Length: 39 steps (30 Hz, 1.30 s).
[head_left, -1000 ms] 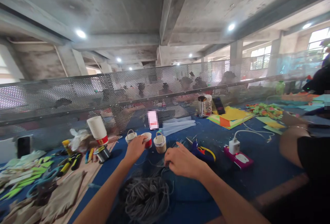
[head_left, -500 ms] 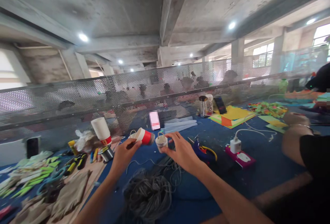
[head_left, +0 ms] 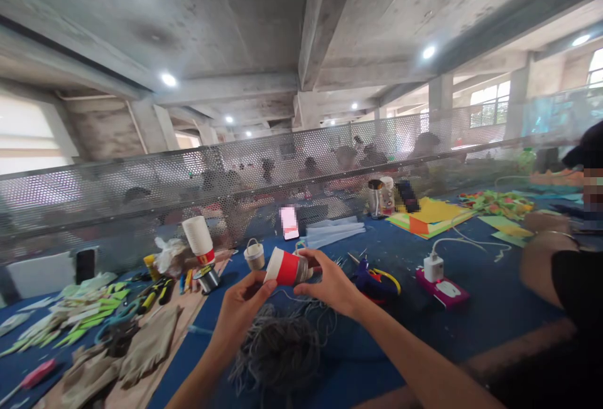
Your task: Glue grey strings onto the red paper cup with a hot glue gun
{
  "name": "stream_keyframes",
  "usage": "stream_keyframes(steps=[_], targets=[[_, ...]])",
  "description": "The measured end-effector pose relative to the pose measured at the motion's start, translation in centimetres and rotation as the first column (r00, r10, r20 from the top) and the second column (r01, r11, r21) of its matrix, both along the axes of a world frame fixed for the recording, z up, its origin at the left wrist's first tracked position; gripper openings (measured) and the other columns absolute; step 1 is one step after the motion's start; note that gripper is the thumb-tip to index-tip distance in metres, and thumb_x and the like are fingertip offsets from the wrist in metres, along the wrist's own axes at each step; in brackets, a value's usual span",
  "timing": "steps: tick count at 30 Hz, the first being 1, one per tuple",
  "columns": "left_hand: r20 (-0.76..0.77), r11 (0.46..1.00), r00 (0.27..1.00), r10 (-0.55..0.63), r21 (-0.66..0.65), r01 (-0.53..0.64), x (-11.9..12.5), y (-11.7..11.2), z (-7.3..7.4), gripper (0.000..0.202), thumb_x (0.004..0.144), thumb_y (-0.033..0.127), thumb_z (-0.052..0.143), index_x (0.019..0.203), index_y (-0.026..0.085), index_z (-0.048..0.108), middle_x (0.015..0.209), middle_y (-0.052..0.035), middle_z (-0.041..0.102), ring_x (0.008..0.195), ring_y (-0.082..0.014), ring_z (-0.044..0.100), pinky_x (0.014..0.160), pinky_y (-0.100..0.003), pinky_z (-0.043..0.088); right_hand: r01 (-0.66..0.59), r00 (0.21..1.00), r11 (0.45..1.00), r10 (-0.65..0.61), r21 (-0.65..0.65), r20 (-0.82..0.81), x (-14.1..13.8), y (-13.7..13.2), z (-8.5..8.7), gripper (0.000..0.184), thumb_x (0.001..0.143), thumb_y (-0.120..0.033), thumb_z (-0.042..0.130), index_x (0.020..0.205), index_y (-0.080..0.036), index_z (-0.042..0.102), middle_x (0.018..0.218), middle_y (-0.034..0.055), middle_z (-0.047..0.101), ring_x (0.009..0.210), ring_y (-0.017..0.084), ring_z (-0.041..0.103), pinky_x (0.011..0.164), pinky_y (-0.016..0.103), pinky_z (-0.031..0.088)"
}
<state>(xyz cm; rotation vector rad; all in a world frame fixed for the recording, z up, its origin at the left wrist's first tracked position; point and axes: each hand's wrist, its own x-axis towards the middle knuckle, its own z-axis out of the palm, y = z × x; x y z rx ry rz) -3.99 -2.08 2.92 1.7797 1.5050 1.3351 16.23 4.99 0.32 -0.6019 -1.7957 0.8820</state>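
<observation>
Between my hands a red-and-white paper cup [head_left: 284,267] lies tilted on its side, with grey yarn wound round its end on the right. My left hand [head_left: 245,299] pinches the white rim end with thumb and fingers. Curled about the grey-wound end are the thumb and fingers of my right hand [head_left: 330,280]. Past the cup, a small white basket with a looped handle [head_left: 254,256] stands on the table. A bit of teal handle shows behind the cup; whatever it belongs to is mostly hidden. Below my hands lies a heap of grey yarn [head_left: 282,349].
Stacked paper cups [head_left: 198,236], a wire spool [head_left: 207,279], pliers and gloves [head_left: 151,343] are at left. Scissors [head_left: 381,280] and a charger on a magenta block [head_left: 443,289] lie right. Another person's arm [head_left: 541,264] rests at far right. A perforated screen [head_left: 264,176] stands behind.
My left hand has brought the paper cup right and down, against my right hand. My right hand, earlier at a small white cup, now holds the grey-wound end. The looped-handle basket is uncovered.
</observation>
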Motion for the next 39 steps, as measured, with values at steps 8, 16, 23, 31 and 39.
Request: stream_keyframes(steps=[8,16,23,31,39], targets=[[-0.045,0.979,0.987,0.157,0.143,-0.149,-0.5,1.3,-0.7,0.036,0.071,0.048,0.073,0.093,0.02,0.074,0.111,-0.0084,0.071,0.112,-0.032,0.055,0.095,-0.04,0.041,0.157,0.968,0.953,-0.2,0.26,0.149,0.6,-0.8,0.6,0.064,0.067,-0.016,0.081,0.124,-0.027,0.055,0.123,0.0052,0.057,0.113,0.024,0.055,0.098,0.041,0.041],[0.211,0.998,0.976,-0.062,-0.004,0.064,0.1,2.6,-1.3,0.035,0.075,0.045,0.072,0.094,0.015,0.075,0.079,-0.0029,0.073,0.071,-0.0183,0.061,0.066,-0.026,0.046,0.151,0.972,0.951,-0.193,0.269,0.137,0.7,-0.4,0.3,0.065,0.071,-0.018,0.08,0.128,-0.029,0.051,0.126,0.0055,0.054,0.11,0.023,0.057,0.097,0.039,0.043],[0.477,0.978,0.863,-0.167,-0.032,0.207,0.5,2.5,-2.2,0.033,0.079,0.035,0.073,0.107,0.017,0.072,0.094,-0.005,0.072,0.078,-0.0161,0.059,0.069,-0.025,0.048,0.121,0.986,0.963,-0.145,0.241,0.087,0.5,-0.1,0.1,0.064,0.07,-0.017,0.082,0.126,-0.029,0.054,0.125,0.0043,0.055,0.112,0.021,0.056,0.101,0.036,0.043],[0.706,0.961,0.694,-0.141,-0.071,0.267,-0.2,2.5,-3.2,0.032,0.076,0.029,0.077,0.107,0.018,0.073,0.092,-0.0048,0.072,0.075,-0.0129,0.06,0.067,-0.022,0.051,-0.008,0.998,0.985,-0.002,0.17,0.056,0.6,0.1,0.3,0.049,0.079,-0.019,0.074,0.125,-0.027,0.059,0.124,0.0056,0.058,0.113,0.02,0.056,0.1,0.035,0.044],[0.761,0.961,0.642,-0.096,-0.098,0.26,0.4,2.1,-3.2,0.03,0.069,0.027,0.083,0.096,0.015,0.075,0.084,-0.0041,0.072,0.067,-0.011,0.061,0.061,-0.019,0.052,-0.035,0.998,0.996,0.03,0.087,0.063,0.2,-0.2,0.2,0.041,0.082,-0.022,0.07,0.122,-0.025,0.062,0.119,0.0055,0.06,0.102,0.018,0.061,0.094,0.034,0.048]])
